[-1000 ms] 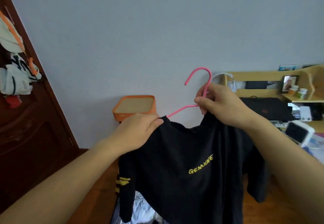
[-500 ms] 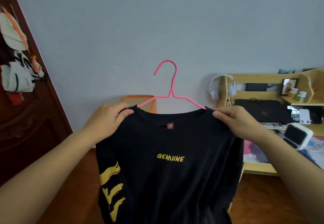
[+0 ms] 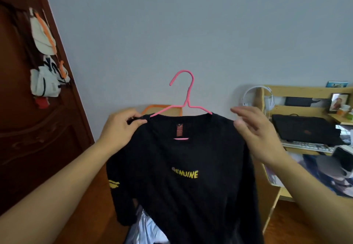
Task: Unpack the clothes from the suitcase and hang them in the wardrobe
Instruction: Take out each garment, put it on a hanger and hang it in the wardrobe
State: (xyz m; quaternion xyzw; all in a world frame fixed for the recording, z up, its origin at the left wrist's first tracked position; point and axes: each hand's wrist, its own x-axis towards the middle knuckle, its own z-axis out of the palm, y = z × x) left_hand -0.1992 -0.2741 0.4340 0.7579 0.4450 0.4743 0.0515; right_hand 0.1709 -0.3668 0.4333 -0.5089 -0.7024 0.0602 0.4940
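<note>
Pinching the black cotton T-shirt [image 3: 183, 177] beside its pink wire hanger [image 3: 184, 98], the left hand [image 3: 122, 127] alone grips; right hand [image 3: 254, 129] released (shoulder may slip).

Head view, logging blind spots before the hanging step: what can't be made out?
- Wardrobe and suitcase: neither appears in the head view.
- Shirt hem: cut off by the bottom edge.
- Hanger shoulders: hidden inside the shirt.
- Right hand: motion-blurred, contact with the shirt unclear.
</note>
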